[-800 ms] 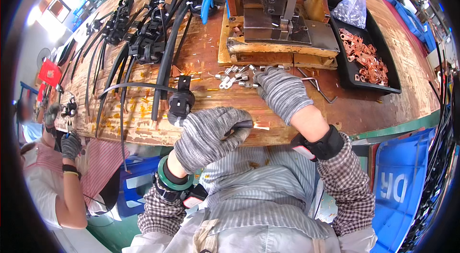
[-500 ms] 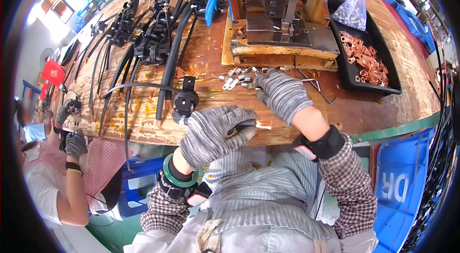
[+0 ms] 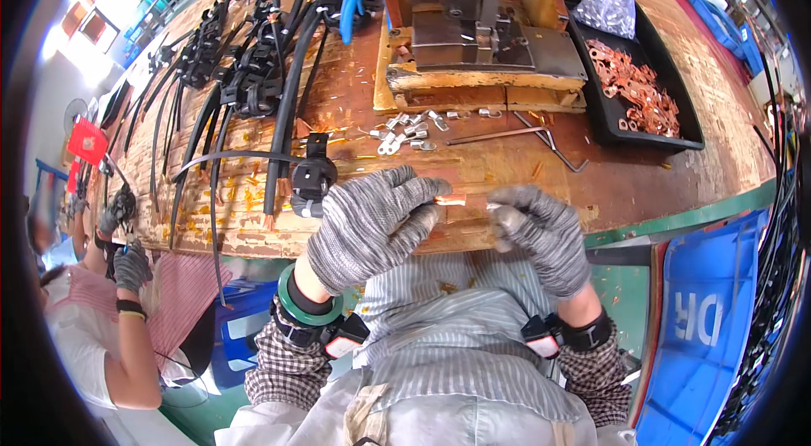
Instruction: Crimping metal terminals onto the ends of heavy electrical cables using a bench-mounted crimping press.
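Both my hands wear grey knitted gloves and work over the front edge of the wooden bench. My left hand [image 3: 372, 228] is closed around a cable [image 3: 452, 200]; its bare copper end sticks out past the fingertips, toward the right. Facing that end, my right hand [image 3: 541, 236] pinches a small silvery cable lug [image 3: 492, 206], mostly covered by the fingers. A short gap separates the lug from the copper. Just beyond my left hand stands a round black fitting [image 3: 312, 180] with a grey cable running off it. Loose silver lugs [image 3: 405, 132] lie scattered in front of the press.
A heavy metal press [image 3: 486, 78] stands at the back middle. Right of it, a black tray [image 3: 650, 142] holds copper lugs and a plastic bag [image 3: 610, 2]. Hex keys [image 3: 557, 142] lie nearby. Bundled black cables [image 3: 253, 78] cover the left side. A co-worker [image 3: 110, 319] works at far left.
My right hand has come back from the silver lugs toward the cable end, a lug now between its fingers. The left hand has turned slightly, with the copper end a little higher.
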### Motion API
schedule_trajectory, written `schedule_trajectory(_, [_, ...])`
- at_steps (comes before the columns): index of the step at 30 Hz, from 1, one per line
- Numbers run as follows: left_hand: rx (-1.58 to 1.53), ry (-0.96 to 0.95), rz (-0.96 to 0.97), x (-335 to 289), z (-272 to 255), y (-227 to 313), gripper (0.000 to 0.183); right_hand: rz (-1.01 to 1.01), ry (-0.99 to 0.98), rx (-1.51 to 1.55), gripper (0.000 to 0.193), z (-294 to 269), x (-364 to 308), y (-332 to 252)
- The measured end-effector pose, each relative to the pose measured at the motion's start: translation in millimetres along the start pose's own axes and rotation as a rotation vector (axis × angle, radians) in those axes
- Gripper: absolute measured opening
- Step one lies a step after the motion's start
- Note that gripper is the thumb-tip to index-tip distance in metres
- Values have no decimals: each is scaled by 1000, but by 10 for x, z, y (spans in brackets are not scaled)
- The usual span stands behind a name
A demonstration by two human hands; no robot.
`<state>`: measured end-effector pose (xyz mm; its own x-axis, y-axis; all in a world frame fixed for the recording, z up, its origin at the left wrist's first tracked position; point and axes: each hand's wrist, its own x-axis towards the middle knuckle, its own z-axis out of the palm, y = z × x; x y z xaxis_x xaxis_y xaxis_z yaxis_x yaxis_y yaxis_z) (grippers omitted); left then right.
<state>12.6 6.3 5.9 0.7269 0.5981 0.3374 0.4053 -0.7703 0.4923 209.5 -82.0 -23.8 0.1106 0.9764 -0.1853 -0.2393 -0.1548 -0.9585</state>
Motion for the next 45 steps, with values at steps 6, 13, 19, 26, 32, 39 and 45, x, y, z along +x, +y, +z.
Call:
schedule_trajectory(6, [4,-26,61,90,32,24,16,8,-26,343,22,111,50,259])
schedule_trajectory(13, [31,-6,106,58,45,17,16,-7,-47,399,23,162,68,243])
schedule_trajectory(19, [57,-36,94,43,39,11,18,31,-85,470,24,220,61,239])
schedule_trajectory(26, [174,-90,88,26,78,11,21,25,-74,513,26,244,62,268])
schedule_trajectory(32, [197,-122,83,42,56,46,25,-30,-81,434,24,200,52,234])
schedule_trajectory(39, [140,-142,74,25,66,13,27,-119,-114,137,22,152,108,159])
schedule_trajectory(45, [73,150,14,-88,-14,-28,47,-71,-136,139,21,149,133,138])
